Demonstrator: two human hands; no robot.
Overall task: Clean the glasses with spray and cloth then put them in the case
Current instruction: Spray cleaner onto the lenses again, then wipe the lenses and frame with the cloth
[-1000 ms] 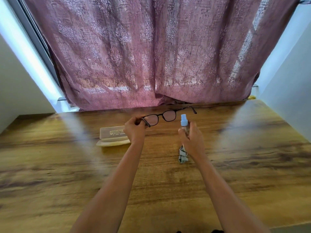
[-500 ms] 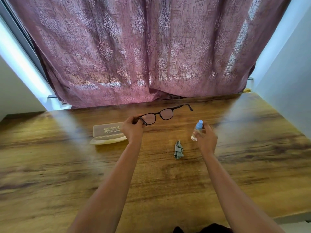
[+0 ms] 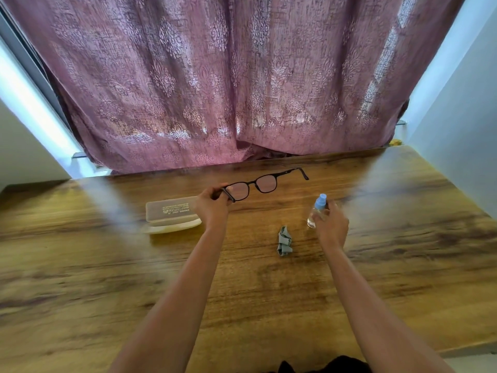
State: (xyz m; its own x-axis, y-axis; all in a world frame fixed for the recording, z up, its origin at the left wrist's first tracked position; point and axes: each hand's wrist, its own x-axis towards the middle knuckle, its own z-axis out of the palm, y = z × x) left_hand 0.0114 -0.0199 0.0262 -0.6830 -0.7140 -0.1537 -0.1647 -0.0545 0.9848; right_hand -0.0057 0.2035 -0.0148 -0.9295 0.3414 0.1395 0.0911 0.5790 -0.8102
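A plum patterned curtain [image 3: 242, 84] hangs across the top of the frame, its hem meeting the far edge of the wooden counter [image 3: 80, 278]; left of centre on the counter lies the pale translucent case [image 3: 172, 215], printed lettering on its upper face; just right of it, the left hand [image 3: 212, 208] is raised with its fingers curled tight round the temple arm at one end of the glasses [image 3: 258, 184]; the black-framed glasses stretch up and to the right from that grip, held above the counter, lenses side by side and the far arm unfolded toward the curtain; below them, at mid-frame, the small grey cloth [image 3: 284, 240] lies crumpled on the counter, touching neither hand; right of the cloth, the right hand [image 3: 332, 227] has its fingers wrapped round the clear spray bottle [image 3: 317, 211], whose blue nozzle tilts toward the upper right; whether its base touches the counter I cannot tell; both bare forearms run in from the bottom edge
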